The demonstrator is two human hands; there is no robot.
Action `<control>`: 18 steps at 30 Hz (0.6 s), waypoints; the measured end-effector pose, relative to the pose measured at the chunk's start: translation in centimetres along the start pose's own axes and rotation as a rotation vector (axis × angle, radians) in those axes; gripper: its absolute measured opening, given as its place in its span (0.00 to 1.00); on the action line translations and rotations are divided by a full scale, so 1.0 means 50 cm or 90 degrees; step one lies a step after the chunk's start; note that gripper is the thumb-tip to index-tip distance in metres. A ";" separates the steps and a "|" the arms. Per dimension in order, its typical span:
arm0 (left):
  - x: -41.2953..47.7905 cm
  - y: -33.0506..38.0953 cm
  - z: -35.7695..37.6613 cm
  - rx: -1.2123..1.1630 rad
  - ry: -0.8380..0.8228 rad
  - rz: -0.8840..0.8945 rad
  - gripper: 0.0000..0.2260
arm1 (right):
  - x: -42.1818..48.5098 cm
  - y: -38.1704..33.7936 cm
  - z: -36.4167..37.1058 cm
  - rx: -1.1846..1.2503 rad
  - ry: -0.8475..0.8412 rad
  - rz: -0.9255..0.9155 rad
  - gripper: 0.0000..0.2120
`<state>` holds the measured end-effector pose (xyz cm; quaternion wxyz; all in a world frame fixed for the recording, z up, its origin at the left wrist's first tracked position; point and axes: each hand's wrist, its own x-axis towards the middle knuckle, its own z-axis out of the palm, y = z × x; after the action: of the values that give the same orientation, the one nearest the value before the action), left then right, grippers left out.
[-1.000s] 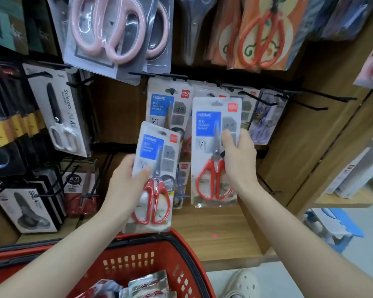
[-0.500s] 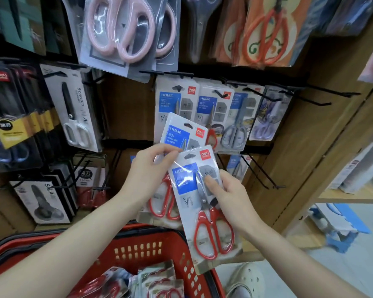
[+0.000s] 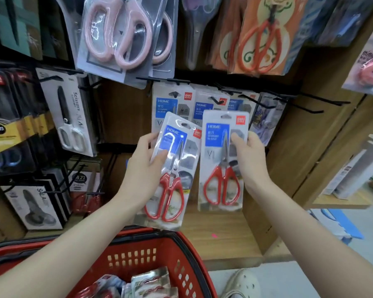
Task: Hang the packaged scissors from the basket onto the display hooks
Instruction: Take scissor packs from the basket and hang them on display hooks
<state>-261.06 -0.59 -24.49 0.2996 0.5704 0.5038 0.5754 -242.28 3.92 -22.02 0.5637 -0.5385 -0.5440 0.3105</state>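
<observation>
Half a second ago the packs overlapped low; now the right hand (image 3: pixel 249 162) grips its red-handled scissors blister pack (image 3: pixel 223 160) raised toward the black wire display hooks (image 3: pixel 219 101), while the left hand (image 3: pixel 144 168) clasps a second tilted pack (image 3: pixel 173 168), waiting.

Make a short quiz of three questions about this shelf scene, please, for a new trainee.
1. True or false: each hand holds one pack of red-handled scissors.
2. Which pack is tilted? A) the pack in the left hand B) the pack in the right hand
3. Fill in: more packs lie in the red ____.

Key
1. True: the left hand grips the left pack, the right hand grips the right pack.
2. A: the left pack leans, the right pack is nearly upright.
3. basket.
</observation>
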 end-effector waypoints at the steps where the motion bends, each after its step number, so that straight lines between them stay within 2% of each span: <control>1: 0.004 -0.007 -0.003 0.027 0.017 -0.009 0.10 | 0.016 -0.002 0.004 -0.005 0.013 -0.010 0.14; 4: 0.011 -0.026 -0.008 0.083 0.029 -0.002 0.08 | 0.055 -0.013 0.019 -0.002 0.025 -0.029 0.12; 11: 0.023 -0.060 -0.021 0.102 0.049 -0.022 0.08 | 0.092 0.003 0.041 -0.025 0.056 -0.028 0.07; 15: 0.026 -0.071 -0.022 0.085 0.039 -0.043 0.08 | 0.104 0.013 0.045 -0.040 0.055 -0.031 0.07; 18: 0.027 -0.072 -0.023 0.074 0.032 -0.061 0.09 | 0.122 0.023 0.052 -0.041 0.054 -0.016 0.11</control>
<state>-263.24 1.49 -27.13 0.2802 0.5475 0.5706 0.5443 -243.18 10.60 -21.87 0.5720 -0.5624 -0.5361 0.2628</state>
